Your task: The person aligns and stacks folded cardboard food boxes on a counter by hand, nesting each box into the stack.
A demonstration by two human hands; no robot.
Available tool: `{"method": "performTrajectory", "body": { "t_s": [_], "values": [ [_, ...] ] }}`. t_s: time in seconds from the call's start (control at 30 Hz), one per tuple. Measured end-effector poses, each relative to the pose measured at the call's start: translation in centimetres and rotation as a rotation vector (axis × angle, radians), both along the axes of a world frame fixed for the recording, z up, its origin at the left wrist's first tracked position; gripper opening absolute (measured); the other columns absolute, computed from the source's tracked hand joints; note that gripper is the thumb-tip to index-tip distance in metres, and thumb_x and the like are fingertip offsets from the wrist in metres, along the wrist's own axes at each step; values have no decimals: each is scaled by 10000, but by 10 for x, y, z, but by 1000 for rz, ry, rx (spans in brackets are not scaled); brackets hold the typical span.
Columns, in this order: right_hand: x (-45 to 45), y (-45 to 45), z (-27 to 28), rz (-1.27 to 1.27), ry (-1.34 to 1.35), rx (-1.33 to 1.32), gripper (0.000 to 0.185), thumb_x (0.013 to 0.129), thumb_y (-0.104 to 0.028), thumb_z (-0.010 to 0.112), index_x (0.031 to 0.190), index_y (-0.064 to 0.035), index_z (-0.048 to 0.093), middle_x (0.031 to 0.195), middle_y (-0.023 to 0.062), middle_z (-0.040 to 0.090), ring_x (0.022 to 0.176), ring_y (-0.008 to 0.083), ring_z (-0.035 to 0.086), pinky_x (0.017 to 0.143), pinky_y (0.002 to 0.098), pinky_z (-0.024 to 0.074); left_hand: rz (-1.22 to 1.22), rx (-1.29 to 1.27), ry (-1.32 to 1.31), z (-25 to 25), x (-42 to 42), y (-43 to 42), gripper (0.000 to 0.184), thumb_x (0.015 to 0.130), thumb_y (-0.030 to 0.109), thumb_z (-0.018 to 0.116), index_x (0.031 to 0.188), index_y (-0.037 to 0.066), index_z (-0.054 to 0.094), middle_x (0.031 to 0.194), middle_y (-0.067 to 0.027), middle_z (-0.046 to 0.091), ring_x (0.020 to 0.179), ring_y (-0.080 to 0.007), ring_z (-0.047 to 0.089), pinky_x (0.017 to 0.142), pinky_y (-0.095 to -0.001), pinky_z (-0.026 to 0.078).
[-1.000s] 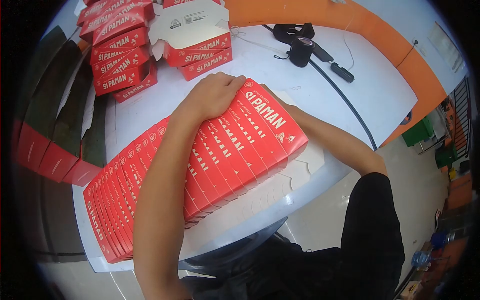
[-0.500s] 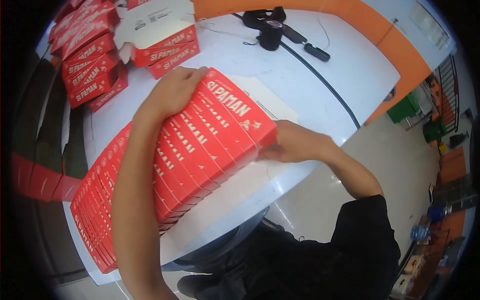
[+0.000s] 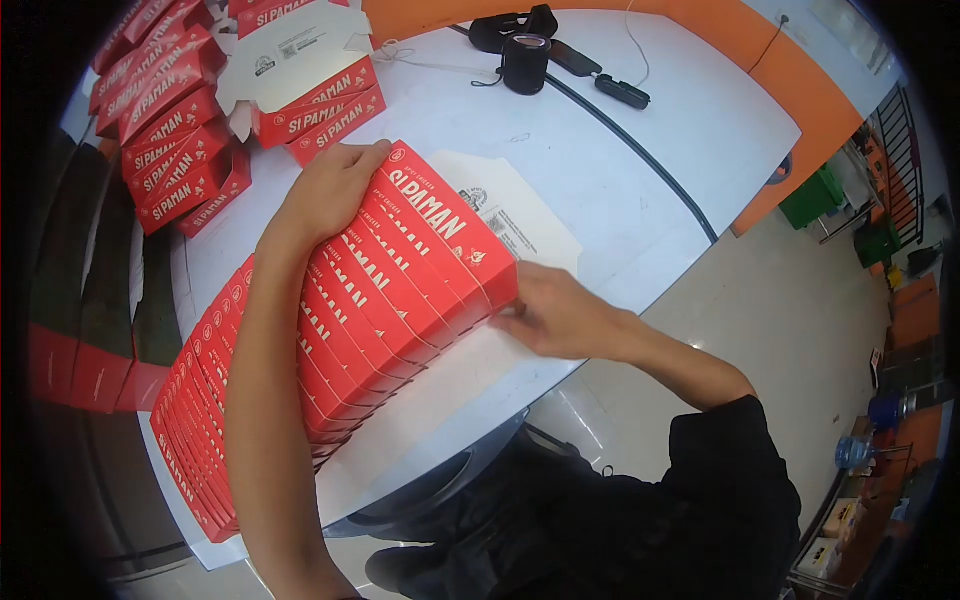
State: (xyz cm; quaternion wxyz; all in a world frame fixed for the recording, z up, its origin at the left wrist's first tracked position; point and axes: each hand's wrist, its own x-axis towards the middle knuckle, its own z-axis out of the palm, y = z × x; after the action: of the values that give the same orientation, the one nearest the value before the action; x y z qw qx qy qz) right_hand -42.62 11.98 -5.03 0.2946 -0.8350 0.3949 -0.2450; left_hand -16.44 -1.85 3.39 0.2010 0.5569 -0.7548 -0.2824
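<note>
A long row of red printed boxes (image 3: 380, 290), nested close together, lies slantwise across the white table. My left hand (image 3: 335, 190) is closed over the upper back edge of the row near its right end, and the left forearm crosses above the boxes. At the lower right corner of the end box, my right hand (image 3: 555, 310) has its fingers bent against the side; the fingertips are partly hidden. Beyond the end box, a flat white piece of printed card (image 3: 535, 228) rests on the table, partly covered by the row.
More red boxes (image 3: 185, 165) are piled at the back left, beside a stack topped by an open white lid (image 3: 295, 50). A black cylinder (image 3: 526, 65), a black strap and a dark cable (image 3: 630, 145) lie at the back of the table (image 3: 720, 110). Dark-topped boxes stand left.
My right hand has come from behind the boxes to the end box's lower right corner. More of the white card shows. The camera view has shifted, so the boxes appear further left.
</note>
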Motion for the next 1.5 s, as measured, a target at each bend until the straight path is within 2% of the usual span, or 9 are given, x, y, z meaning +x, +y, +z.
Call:
{"method": "performTrajectory", "body": {
  "t_s": [0.3, 0.4, 0.53, 0.8, 1.0, 1.2, 1.3, 1.4, 1.5],
  "values": [
    [3, 3, 5, -38, 22, 132, 509, 922, -183, 777, 1347, -16, 551, 1204, 195, 636, 1088, 334, 681, 911, 425, 557, -131, -209, 62, -7, -5, 10, 525, 1099, 496, 350, 1366, 150, 641, 1170, -171, 738, 1031, -266, 717, 958, -379, 504],
    [5, -3, -7, -38, 3, 157, 523, 927, -211, 782, 1345, -8, 540, 1212, 207, 626, 1104, 357, 660, 918, 440, 540, -211, -15, 8, 3, 1, 5, 534, 1120, 504, 342, 1366, 108, 603, 1269, -149, 673, 1191, -241, 626, 1066, -351, 436],
    [8, 3, -17, -1, -148, -44, 399, 954, -257, 741, 1238, -17, 595, 1078, 210, 636, 1010, 382, 586, 885, 469, 481, -135, -57, -70, 4, -3, 8, 556, 1110, 523, 226, 1237, 139, 607, 1194, -214, 697, 1116, -364, 660, 1011, -408, 464],
    [9, 7, -15, 6, -133, -30, 520, 941, -273, 771, 1324, -6, 542, 1088, 189, 637, 1048, 349, 571, 919, 455, 481, -154, -36, -81, 7, -4, 8, 565, 1108, 520, 220, 1264, 142, 609, 1189, -207, 706, 1086, -329, 691, 1016, -400, 470],
    [57, 28, -19, -235, -901, 187, 747, 834, -316, 909, 1344, 40, 497, 1179, 166, 672, 1303, 208, 557, 1082, 383, 453, -115, -38, -21, 4, -4, 9, 646, 1103, 544, 172, 1337, 154, 631, 1260, -188, 699, 1186, -336, 656, 1090, -393, 433],
    [58, 26, -23, -199, -745, 244, 807, 796, -275, 942, 1403, 7, 491, 1287, 152, 682, 1220, 202, 633, 1070, 371, 478, -50, 65, -18, 2, -2, -4, 701, 1094, 579, 171, 1286, 127, 671, 1287, -184, 692, 1220, -339, 634, 1113, -407, 409],
    [54, 27, -19, -146, -727, 339, 766, 834, -6, 868, 1476, -9, 450, 1461, 114, 562, 1395, 193, 493, 1185, 387, 377, -41, 76, -49, 5, -5, -2, 707, 1093, 581, 169, 1284, 118, 668, 1285, -189, 692, 1220, -344, 635, 1105, -409, 414],
    [38, 19, -19, 26, -844, 509, 722, 901, -48, 800, 1513, -19, 418, 1498, 108, 530, 1401, 185, 485, 1171, 378, 390, -78, 27, -63, 5, -4, 1, 712, 1092, 585, 167, 1286, 109, 659, 1280, -194, 692, 1215, -353, 636, 1100, -412, 418],
    [16, -31, -8, 70, -1077, 589, 687, 1020, -459, 539, 1540, -34, 393, 1561, 141, 467, 1463, 231, 415, 1215, 429, 326, -88, -75, -24, 0, -1, 5, 724, 1090, 593, 161, 1319, 108, 647, 1278, -206, 692, 1202, -351, 641, 1097, -405, 420]
  ]
}}
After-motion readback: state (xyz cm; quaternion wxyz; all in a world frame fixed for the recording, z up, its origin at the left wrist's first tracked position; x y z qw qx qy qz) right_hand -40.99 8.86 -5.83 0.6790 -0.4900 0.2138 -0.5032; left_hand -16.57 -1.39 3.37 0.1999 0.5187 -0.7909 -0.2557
